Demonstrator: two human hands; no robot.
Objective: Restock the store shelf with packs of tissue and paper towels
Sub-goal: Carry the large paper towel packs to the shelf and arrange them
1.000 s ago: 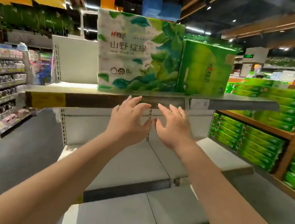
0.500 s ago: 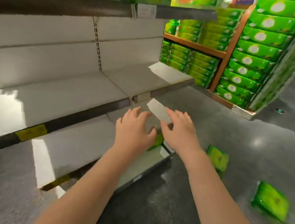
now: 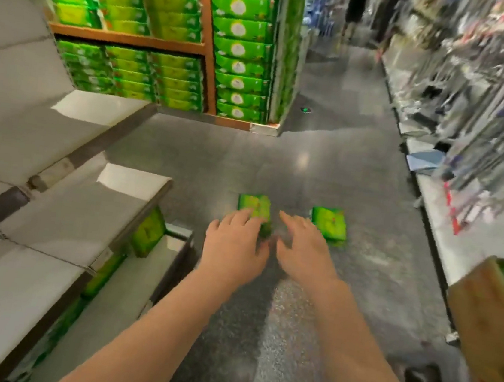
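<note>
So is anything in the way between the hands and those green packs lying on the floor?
Nothing visible. The left hand and right hand reach with spread fingers over bare floor; the nearer green pack lies just past the left fingertips, the second pack beside it.

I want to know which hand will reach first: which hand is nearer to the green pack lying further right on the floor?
Right. The right hand hovers just left of the right-hand green pack. The left hand is further left, its fingers over the other green pack.
</note>
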